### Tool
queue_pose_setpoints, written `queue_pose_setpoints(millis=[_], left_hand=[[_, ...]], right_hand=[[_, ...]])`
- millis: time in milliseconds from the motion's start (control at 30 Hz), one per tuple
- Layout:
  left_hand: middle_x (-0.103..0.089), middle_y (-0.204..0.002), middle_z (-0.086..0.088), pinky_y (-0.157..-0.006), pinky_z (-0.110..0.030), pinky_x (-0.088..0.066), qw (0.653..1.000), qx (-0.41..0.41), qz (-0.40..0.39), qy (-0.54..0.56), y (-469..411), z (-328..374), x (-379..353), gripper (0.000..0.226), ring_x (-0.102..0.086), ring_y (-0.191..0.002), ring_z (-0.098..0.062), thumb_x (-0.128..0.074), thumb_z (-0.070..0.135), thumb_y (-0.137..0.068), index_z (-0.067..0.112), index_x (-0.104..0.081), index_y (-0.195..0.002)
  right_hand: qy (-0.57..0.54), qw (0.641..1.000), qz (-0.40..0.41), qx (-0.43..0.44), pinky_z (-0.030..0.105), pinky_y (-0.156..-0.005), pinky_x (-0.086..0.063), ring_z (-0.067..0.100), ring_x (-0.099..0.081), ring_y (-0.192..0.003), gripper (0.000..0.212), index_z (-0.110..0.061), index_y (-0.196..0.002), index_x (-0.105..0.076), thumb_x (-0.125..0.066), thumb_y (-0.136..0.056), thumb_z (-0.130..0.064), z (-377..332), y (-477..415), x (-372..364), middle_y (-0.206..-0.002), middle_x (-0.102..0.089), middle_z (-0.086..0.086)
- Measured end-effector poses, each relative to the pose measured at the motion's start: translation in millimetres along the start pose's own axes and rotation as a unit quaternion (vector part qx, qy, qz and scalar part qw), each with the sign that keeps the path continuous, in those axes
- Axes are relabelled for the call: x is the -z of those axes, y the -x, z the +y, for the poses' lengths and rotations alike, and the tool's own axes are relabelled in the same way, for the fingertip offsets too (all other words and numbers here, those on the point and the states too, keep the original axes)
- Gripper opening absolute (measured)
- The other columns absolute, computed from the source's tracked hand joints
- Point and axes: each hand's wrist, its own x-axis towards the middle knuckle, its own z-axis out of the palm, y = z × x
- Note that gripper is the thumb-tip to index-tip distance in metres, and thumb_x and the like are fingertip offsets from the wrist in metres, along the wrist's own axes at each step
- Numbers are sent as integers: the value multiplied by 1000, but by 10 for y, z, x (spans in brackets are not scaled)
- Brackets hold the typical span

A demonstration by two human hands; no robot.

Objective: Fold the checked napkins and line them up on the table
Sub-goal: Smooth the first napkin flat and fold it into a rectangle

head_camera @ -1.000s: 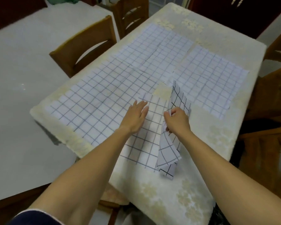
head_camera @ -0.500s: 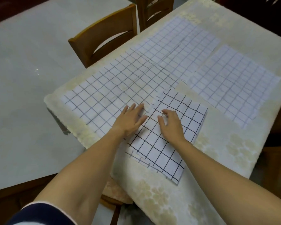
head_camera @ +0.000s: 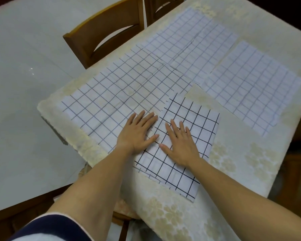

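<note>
A folded white napkin with a black check [head_camera: 196, 122] lies near the table's front edge. My left hand [head_camera: 137, 131] presses flat on its left edge, partly over the large napkin beside it. My right hand [head_camera: 180, 143] lies flat on the folded napkin's middle, fingers straight and spread. A large spread checked napkin [head_camera: 122, 94] covers the table to the left. Another [head_camera: 189, 42] lies behind it, and a third [head_camera: 254, 87] lies at the right.
The table [head_camera: 241, 159] wears a cream flowered cloth. A wooden chair [head_camera: 104, 35] stands at its far left side, with a second chair behind. Pale tiled floor spreads to the left. A dark wooden seat shows under the near corner.
My right hand brought the lifted flap over to the left and laid it down. Both hands now press flat on the folded napkin. The view has moved closer.
</note>
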Motion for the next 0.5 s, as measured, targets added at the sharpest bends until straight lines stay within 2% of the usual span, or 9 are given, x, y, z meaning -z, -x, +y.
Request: queue_pose_setpoints(millis=[133,200,267,367,500], left_hand=[[2,-172,13,-128,-48,1,1000,-11,-5,-14,-4,-5,4,67,7,-159,-18,-12,72,-99,49,-2,-161],[0,-172,13,-128,-48,0,1000,-12,-2,-16,-5,-2,5,65,6,-159,-18,-16,70,-100,49,-6,-161],[-1,-172,14,-128,-48,1,1000,-11,3,-12,-2,-1,9,64,6,-159,-17,-18,68,-101,49,-7,-161],[0,-172,14,-128,-46,2,1000,-9,3,-17,1,0,2,64,7,-159,-16,-19,66,-102,48,-6,-161],[1,-172,14,-128,-46,3,1000,-4,0,-24,-6,18,6,64,7,-159,-16,-18,67,-101,49,-6,-161]], right_hand=[[-66,996,53,18,42,-126,4,20,15,-155,79,-27,-161,4,-17,-99,-70,82,25,44,-169,9,-6],[-113,987,112,-10,40,-127,2,18,7,-156,74,-25,-162,-5,-14,-101,-65,210,65,128,-169,-1,-6],[-134,980,139,-45,37,-126,2,16,3,-156,70,-25,-162,-11,-13,-102,-62,416,129,190,-168,-8,-6],[-102,983,124,-92,36,-126,4,17,3,-156,67,-23,-162,-12,-12,-104,-58,806,257,178,-169,-9,-4],[-39,986,56,-154,45,-126,5,22,13,-155,67,-28,-162,1,-10,-103,-59,1257,321,119,-169,7,-7]])
